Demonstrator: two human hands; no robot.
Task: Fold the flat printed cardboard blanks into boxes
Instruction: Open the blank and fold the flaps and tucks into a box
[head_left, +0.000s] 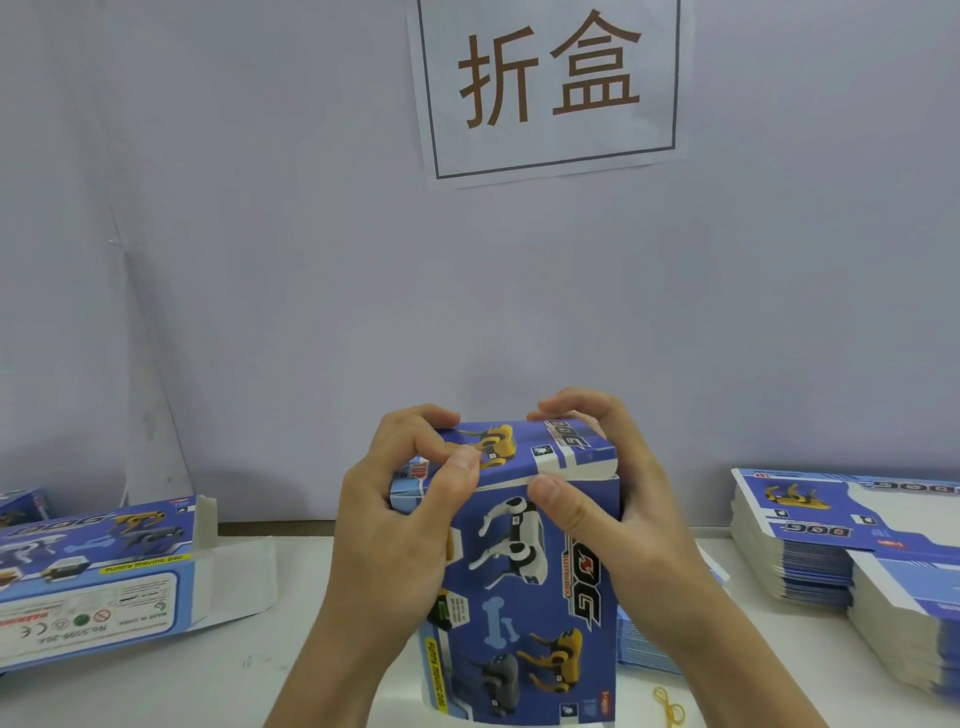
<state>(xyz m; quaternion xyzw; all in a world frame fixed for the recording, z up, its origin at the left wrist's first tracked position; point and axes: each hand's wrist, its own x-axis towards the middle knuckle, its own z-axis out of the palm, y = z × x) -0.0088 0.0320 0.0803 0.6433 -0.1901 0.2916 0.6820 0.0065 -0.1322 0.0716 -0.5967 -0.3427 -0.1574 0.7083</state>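
Blue printed cardboard fills most of the scene. At the far left a finished box (98, 577) lies on its side on the white table (218, 675), with its end flap open toward the middle, and behind it the corner of another blue box (23, 504) shows at the edge. In the middle the person holds the box being folded (524, 571) upright in front of the body, its lower end low near the table, with the white dog picture facing the camera. The left hand (400, 525) grips the upper left side of this box, the thumb lying on the top flap and the fingers curled over the far edge. The right hand (618, 499) grips the upper right side, the thumb pressing on the front face just under the top flap, the fingers bent over the top. On the wall above hangs a paper sign (550, 88) with two brown characters. Near the lower right a yellow rubber band (670, 706) lies on the table. At the right stands a stack of flat blanks (831, 540), well apart from the hands.
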